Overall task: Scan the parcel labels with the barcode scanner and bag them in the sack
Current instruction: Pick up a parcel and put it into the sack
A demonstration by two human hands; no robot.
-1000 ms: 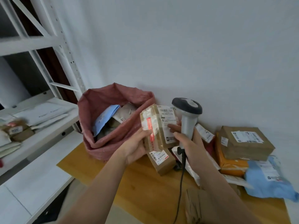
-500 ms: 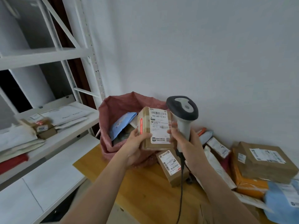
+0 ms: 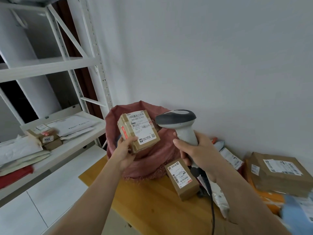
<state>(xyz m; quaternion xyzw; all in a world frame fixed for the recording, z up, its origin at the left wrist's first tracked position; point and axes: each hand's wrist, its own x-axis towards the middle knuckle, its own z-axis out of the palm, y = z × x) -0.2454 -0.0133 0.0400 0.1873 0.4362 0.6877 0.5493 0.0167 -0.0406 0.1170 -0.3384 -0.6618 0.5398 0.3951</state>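
Note:
My left hand (image 3: 124, 150) grips a small brown cardboard parcel (image 3: 139, 130) by its lower corner, white label facing me, held up in front of the red sack (image 3: 149, 160). My right hand (image 3: 199, 155) grips the handle of a grey-and-white barcode scanner (image 3: 177, 122), whose dark head points left at the parcel's label, a short gap away. The scanner's black cable (image 3: 211, 206) hangs down past my right forearm. The sack stands on the wooden table (image 3: 152, 206) against the wall; its inside is hidden behind the parcel.
A second small labelled box (image 3: 183, 180) lies on the table by the sack. To the right are a larger brown box (image 3: 277, 173), orange and blue mailers and white bags. A white shelf rack (image 3: 55, 133) on the left holds envelopes and small boxes.
The parcel has moved left, away from the scanner, and tilted; my right hand raised the scanner and turned its head toward the label. The camera has tilted up and left.

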